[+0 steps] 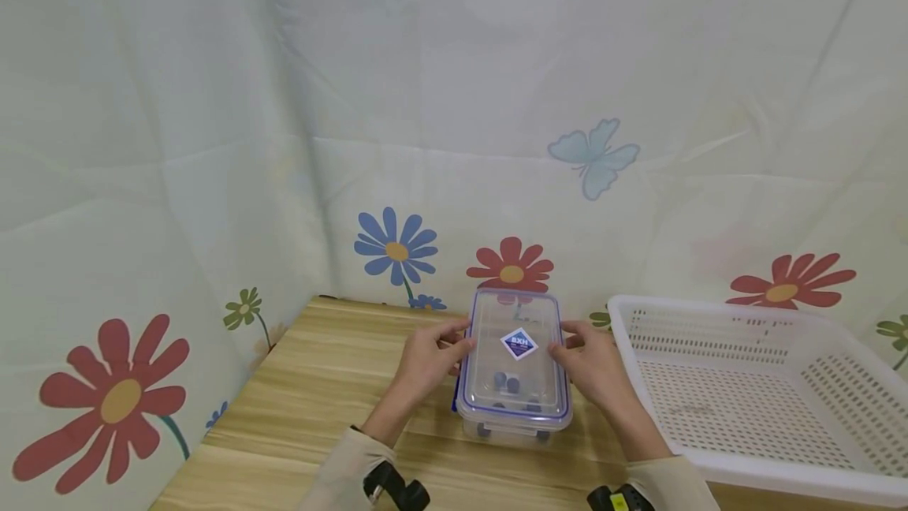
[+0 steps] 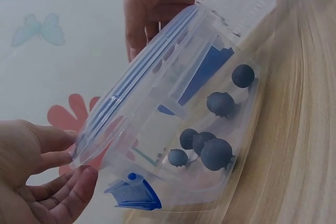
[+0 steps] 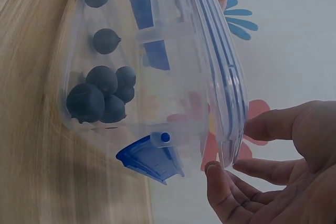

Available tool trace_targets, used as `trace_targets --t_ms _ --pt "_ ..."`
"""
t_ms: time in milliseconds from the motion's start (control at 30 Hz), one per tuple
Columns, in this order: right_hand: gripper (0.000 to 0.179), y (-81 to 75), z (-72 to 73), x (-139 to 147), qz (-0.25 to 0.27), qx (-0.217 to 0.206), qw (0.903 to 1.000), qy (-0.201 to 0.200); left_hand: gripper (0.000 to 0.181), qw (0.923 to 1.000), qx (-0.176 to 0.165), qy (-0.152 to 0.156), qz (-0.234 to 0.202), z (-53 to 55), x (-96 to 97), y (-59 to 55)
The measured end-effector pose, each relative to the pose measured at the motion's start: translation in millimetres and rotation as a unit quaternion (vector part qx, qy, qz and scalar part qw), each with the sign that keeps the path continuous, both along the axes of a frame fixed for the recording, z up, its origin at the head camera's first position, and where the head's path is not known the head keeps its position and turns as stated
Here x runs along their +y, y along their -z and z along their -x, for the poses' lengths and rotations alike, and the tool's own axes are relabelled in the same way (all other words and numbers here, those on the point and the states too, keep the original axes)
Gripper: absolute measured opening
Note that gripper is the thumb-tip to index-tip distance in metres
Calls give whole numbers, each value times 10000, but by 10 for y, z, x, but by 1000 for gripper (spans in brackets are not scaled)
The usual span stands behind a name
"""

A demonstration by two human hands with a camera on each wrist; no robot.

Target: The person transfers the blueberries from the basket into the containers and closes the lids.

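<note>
A clear plastic storage box (image 1: pixel 507 436) stands on the wooden table, with its clear, blue-edged lid (image 1: pixel 521 393) over the top. Several dark blueberries (image 2: pixel 216 154) lie on its floor, visible through the walls in both wrist views. My left hand (image 1: pixel 429 357) pinches the lid's left edge between thumb and fingers. On the opposite edge, my right hand (image 1: pixel 596 361) pinches the lid the same way. A blue side latch (image 2: pixel 134 192) hangs unfastened below the rim in the left wrist view; another blue latch (image 3: pixel 152 161) hangs outward in the right wrist view.
To the right sits a white perforated plastic basket (image 1: pixel 780 481), close by my right forearm. Wood-grain tabletop (image 1: pixel 340 385) extends to the left of the box. Behind the table hangs a pale curtain (image 1: pixel 454 85) printed with flowers and a butterfly.
</note>
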State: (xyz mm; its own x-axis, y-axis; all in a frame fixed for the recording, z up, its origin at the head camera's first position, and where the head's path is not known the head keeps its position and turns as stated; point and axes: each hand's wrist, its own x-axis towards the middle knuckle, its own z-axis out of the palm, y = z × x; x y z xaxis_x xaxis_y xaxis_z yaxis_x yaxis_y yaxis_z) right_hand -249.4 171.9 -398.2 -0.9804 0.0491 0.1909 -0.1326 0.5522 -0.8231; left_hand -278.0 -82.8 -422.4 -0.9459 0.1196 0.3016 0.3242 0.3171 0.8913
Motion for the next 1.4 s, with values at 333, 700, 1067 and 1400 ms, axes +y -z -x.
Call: trace_targets --t_ms 333,700,1067,1400 --pt "49 73 36 -18 -105 -152 9998 112 36 9999 44 -67 99 1 3 15" --pt "51 106 26 -40 -92 -323 9994 52 33 9988 152 -244 388 -17 28 15" --pt "49 153 49 -43 -78 -180 9998 102 32 9978 154 -303 563 -4 33 56" --pt "47 176 65 -41 -93 -203 9997 81 31 9975 88 -290 640 -4 20 72"
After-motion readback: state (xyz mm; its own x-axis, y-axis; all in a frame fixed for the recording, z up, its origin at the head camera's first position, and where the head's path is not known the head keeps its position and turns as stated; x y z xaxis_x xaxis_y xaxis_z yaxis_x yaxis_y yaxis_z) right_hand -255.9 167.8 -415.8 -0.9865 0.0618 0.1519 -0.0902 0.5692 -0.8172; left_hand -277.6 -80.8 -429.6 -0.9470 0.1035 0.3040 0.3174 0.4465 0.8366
